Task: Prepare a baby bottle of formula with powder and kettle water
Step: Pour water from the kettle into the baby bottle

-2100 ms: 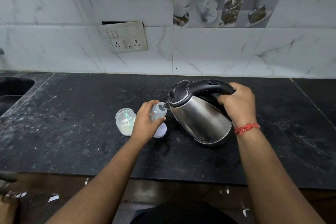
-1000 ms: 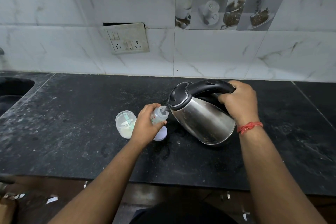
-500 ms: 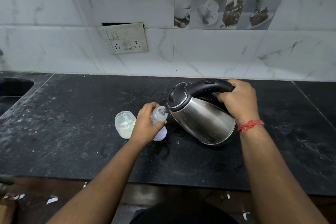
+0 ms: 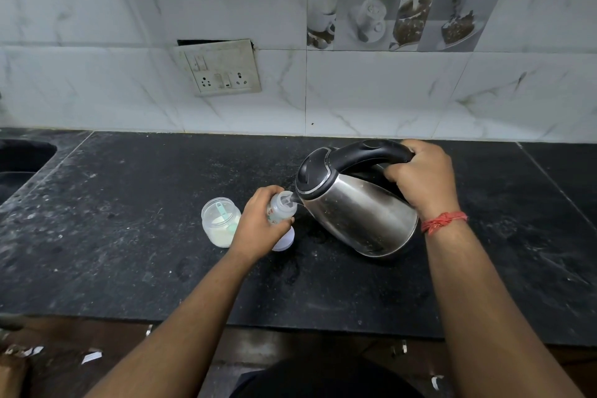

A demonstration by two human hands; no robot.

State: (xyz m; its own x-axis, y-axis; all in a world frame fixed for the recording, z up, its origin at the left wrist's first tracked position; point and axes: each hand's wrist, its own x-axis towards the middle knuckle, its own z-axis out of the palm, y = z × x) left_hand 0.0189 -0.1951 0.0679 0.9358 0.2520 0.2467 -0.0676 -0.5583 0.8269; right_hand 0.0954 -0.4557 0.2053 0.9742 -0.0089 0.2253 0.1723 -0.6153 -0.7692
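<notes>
My left hand point(image 4: 258, 223) grips a small clear baby bottle point(image 4: 281, 206), tilted with its open mouth toward the kettle. My right hand point(image 4: 420, 178) holds the black handle of a steel kettle point(image 4: 355, 213), which is tipped left with its spout at the bottle's mouth. A thin stream of water runs from the spout into the bottle. To the left stands an open clear jar of white powder point(image 4: 220, 222) with a pale green scoop inside. A white lid or cap point(image 4: 285, 240) lies on the counter, partly hidden under my left hand.
The black stone counter point(image 4: 129, 236) runs wide on both sides, with a sink point(image 4: 19, 165) at the far left. A socket plate point(image 4: 219, 68) hangs on the tiled wall behind. The counter's front edge is close to my body.
The kettle stays tipped at the bottle's mouth throughout. Both hands keep their grips with only slight shifts.
</notes>
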